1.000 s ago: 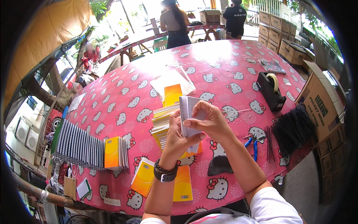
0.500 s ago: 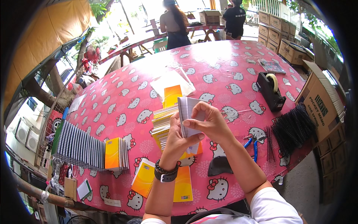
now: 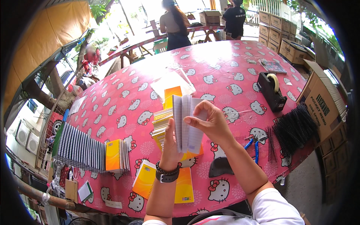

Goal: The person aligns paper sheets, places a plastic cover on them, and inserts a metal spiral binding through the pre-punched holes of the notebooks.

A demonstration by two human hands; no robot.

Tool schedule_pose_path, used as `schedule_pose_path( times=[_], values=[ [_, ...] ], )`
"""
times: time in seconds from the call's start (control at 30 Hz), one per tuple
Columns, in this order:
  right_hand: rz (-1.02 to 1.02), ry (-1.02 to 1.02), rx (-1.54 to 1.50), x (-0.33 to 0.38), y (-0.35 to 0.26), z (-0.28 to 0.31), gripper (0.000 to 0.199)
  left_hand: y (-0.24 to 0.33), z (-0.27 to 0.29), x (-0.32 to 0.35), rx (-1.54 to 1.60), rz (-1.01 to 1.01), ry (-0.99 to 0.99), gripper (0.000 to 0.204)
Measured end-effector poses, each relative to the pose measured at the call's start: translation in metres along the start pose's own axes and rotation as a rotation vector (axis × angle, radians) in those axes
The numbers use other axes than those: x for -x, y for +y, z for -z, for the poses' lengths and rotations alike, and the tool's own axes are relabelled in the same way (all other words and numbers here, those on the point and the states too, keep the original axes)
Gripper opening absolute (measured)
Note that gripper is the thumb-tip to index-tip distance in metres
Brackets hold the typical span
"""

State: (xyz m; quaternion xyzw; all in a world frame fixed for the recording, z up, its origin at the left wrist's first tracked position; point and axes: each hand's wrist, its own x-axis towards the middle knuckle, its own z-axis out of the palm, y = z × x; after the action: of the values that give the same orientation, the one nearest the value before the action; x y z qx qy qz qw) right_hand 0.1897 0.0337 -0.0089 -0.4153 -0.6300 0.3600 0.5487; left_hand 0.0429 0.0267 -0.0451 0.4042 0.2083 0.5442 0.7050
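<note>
My left hand holds a small pad of lined white pages upright from below, a dark bracelet on its wrist. My right hand grips the pad's right and top edge, fingers curled over the pages. Behind the pad lies a stack of unbound yellow and orange notebooks on the pink patterned tablecloth. Two yellow-orange covers lie near the table's front edge under my left forearm.
A long row of spiral-bound notebooks stands at left. Blue-handled pliers, black spiral coils and a black tape dispenser are at right. Cardboard boxes line the right side. Two people stand at a far table.
My right hand's fingers have shifted slightly over the pad's pages; the pad stays in the same place above the stack.
</note>
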Motion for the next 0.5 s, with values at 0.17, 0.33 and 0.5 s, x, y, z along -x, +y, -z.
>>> schedule_pose_path(
  times=[0.17, 0.33, 0.5],
  values=[
    [0.124, 0.137, -0.236, 0.003, -0.004, -0.012, 0.019, 0.004, -0.004, 0.0, -0.089, -0.063, 0.011, 0.052],
    [0.002, -0.144, -0.319, -0.001, 0.007, 0.003, 0.02, 0.012, -0.008, -0.001, -0.228, -0.129, -0.066, 0.058],
    [0.06, -0.13, -0.368, -0.002, 0.006, 0.003, 0.032, 0.015, -0.011, 0.002, -0.277, -0.127, -0.076, 0.065]
  ],
)
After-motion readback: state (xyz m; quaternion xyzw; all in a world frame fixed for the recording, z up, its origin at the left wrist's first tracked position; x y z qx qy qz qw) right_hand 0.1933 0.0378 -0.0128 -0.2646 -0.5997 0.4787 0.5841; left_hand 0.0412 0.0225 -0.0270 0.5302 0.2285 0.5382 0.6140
